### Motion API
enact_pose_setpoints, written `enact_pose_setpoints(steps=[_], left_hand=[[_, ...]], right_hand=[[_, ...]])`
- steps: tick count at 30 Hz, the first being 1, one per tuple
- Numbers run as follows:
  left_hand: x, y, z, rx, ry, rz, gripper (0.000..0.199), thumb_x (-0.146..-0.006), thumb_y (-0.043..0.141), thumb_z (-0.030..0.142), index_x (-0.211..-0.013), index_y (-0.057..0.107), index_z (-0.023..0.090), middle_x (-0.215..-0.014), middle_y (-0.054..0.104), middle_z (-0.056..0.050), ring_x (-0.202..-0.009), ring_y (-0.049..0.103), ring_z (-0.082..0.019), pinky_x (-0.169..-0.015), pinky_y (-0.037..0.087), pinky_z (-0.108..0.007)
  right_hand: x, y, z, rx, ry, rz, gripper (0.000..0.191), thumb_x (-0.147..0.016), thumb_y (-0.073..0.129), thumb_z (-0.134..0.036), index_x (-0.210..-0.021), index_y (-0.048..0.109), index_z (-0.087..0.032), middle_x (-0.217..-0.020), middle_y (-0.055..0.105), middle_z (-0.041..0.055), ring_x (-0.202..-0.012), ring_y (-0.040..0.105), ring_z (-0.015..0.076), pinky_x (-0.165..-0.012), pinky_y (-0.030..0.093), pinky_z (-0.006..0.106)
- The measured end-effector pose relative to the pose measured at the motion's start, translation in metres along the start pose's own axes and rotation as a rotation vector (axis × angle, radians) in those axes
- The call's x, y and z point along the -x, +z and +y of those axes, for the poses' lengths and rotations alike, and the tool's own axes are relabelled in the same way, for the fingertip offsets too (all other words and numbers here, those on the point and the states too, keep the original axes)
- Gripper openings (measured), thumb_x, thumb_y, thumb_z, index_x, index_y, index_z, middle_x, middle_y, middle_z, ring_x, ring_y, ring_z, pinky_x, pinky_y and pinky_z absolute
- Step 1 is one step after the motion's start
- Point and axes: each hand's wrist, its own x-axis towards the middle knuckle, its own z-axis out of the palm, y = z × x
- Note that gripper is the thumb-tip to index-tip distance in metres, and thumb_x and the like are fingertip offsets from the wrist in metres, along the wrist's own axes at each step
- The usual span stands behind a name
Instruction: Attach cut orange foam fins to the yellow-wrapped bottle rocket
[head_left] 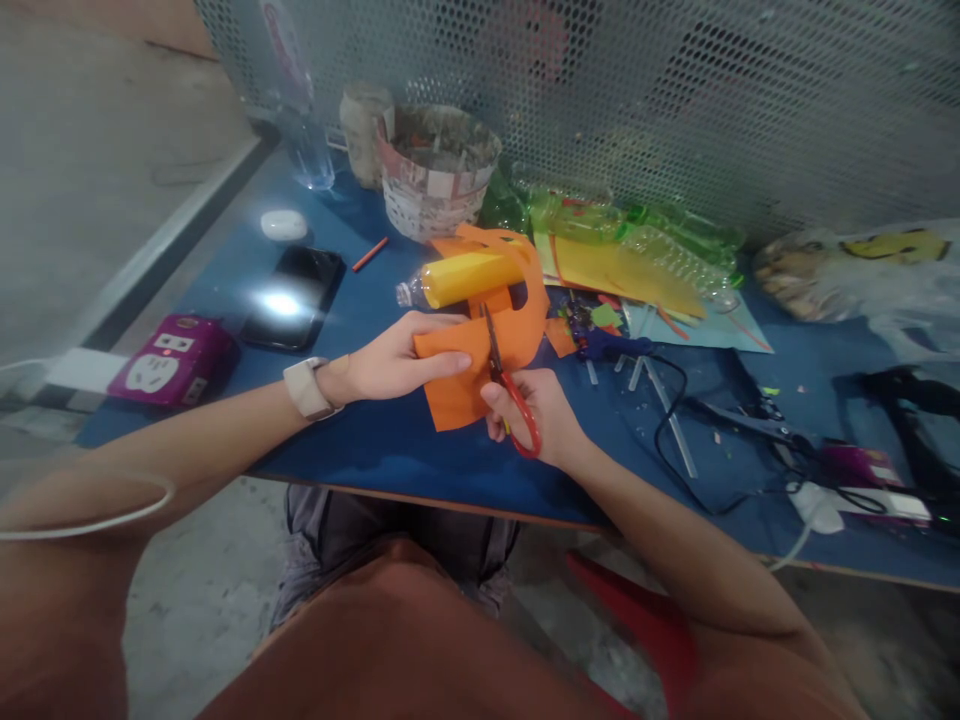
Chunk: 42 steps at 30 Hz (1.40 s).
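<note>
My left hand (409, 355) pinches the left part of an orange paper sheet (454, 395), thumb on top and the other fingers mostly behind it. Red-handled scissors (525, 420) are in my right hand (547, 415), their dark blades lying across the sheet and pointing away from me. A curved strip of the same orange paper loops up on the right. Just beyond the sheet, a clear plastic bottle wrapped in yellow paper (469, 278) lies on its side, its neck toward the left. Whether the blades are closed I cannot tell.
On the blue table (330, 450) a phone (296, 300), a white earbud case (283, 225) and a purple power socket (176, 360) lie left. A woven basket (435, 190) stands behind. Green plastic bottles (585, 215), a glue gun (611, 345) with cable and a plastic bag (885, 280) are right.
</note>
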Motion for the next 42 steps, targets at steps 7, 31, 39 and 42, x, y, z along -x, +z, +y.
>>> enact_pose_setpoints(steps=[7,31,39,42], left_hand=[[0.004,0.000,-0.001,0.030,-0.086,0.032,0.042,-0.110,0.083,0.056,-0.113,0.084,0.014,-0.099,0.082,-0.007,-0.080,0.072,-0.017,-0.074,0.064,-0.026],[-0.002,-0.006,-0.004,-0.099,-0.013,-0.102,0.020,-0.106,0.082,0.030,-0.116,0.095,0.018,-0.131,0.091,-0.014,-0.113,0.089,-0.025,-0.103,0.069,-0.030],[-0.002,-0.006,-0.007,-0.167,0.026,-0.090,0.019,-0.109,0.079,0.026,-0.118,0.093,0.017,-0.132,0.090,-0.014,-0.113,0.088,-0.024,-0.104,0.069,-0.031],[-0.002,-0.005,-0.010,-0.197,0.059,-0.101,0.020,-0.109,0.075,0.023,-0.118,0.092,0.017,-0.136,0.089,-0.016,-0.115,0.087,-0.024,-0.107,0.068,-0.032]], right_hand=[[0.002,0.001,-0.005,-0.030,0.062,0.015,0.082,-0.067,0.098,-0.094,-0.058,0.062,-0.021,-0.048,0.063,0.0019,-0.043,0.061,0.0128,-0.045,0.053,0.024],[-0.003,-0.013,0.008,-0.018,-0.184,-0.074,0.074,-0.085,0.090,-0.090,-0.072,0.076,-0.018,-0.051,0.066,0.0023,-0.042,0.061,0.0139,-0.045,0.051,0.026],[-0.010,-0.022,0.022,-0.128,-0.276,-0.198,0.071,-0.094,0.084,-0.086,-0.078,0.080,-0.018,-0.056,0.069,0.0023,-0.042,0.061,0.0132,-0.044,0.050,0.025],[-0.011,-0.025,0.026,-0.089,-0.245,-0.249,0.075,-0.093,0.082,-0.091,-0.080,0.080,-0.018,-0.056,0.069,0.0023,-0.043,0.062,0.0139,-0.045,0.050,0.026]])
